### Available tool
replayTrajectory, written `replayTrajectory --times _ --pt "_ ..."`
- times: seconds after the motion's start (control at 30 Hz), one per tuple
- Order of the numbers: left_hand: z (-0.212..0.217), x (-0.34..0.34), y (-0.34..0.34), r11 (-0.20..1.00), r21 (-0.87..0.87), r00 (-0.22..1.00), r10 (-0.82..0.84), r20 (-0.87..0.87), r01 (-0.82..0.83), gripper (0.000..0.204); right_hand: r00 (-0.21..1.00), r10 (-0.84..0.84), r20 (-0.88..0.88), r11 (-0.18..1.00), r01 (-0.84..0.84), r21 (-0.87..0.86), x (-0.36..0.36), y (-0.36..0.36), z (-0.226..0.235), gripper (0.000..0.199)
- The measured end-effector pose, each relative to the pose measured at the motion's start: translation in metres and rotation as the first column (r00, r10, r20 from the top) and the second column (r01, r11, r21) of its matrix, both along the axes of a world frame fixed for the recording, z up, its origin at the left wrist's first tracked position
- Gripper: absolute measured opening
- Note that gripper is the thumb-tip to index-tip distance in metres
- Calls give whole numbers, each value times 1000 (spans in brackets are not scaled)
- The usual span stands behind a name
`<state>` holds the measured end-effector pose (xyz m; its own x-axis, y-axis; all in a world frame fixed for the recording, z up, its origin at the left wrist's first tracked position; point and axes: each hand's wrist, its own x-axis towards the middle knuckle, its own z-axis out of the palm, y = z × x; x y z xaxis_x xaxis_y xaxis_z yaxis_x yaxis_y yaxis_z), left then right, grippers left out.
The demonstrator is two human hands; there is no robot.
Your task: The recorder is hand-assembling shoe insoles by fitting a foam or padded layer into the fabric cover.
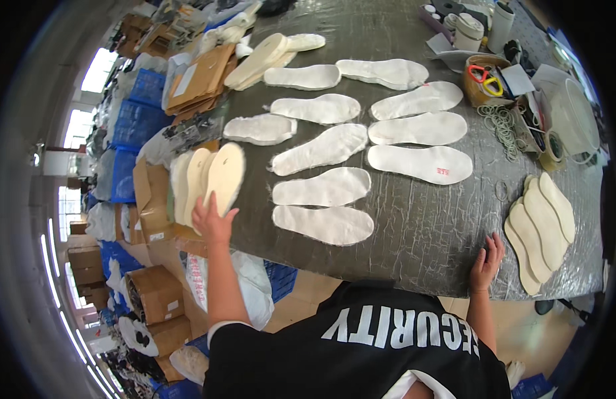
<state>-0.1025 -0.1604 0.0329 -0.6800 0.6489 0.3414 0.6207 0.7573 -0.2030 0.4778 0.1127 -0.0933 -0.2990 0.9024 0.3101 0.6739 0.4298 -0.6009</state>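
Note:
My left hand (213, 223) lies at the near end of several cream insoles (226, 174) overlapping at the table's left edge. Its fingers rest on the top one and the thumb sticks out to the side. My right hand (487, 263) rests on the front edge of the table, fingers stretched out and holding nothing. Just right of it lies a fan of cream insoles (539, 229). Between my hands, white fuzzy insoles are spread out singly, among them a near one (323, 225) and one with a red mark (419, 164).
The dark table (414, 229) has a wrinkled cover. At the right back stand a basket with scissors (484, 78), rubber bands (502, 130) and a clear tub (574, 116). More insoles (265, 60) are piled at the far left, near brown cardboard (200, 78). Blue crates (132, 120) line the left.

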Motion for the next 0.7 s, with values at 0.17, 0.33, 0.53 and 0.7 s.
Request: replayTrajectory --times 0.17,0.33,0.53,0.7 --pt "-29 1 47 930 163 895 -363 258 331 35 995 91 -48 995 -92 -24 -41 -10 15 21" --pt "-66 33 70 998 51 872 2 490 -31 16 933 275 -231 817 -354 -456 -150 -33 38 13" --pt "-88 37 100 941 265 667 -59 743 -212 31 894 357 -272 670 -448 -592 -240 -33 27 18" --pt "-103 19 104 989 122 790 -6 613 -87 33 950 184 -253 620 -312 -720 -180 -26 34 11"
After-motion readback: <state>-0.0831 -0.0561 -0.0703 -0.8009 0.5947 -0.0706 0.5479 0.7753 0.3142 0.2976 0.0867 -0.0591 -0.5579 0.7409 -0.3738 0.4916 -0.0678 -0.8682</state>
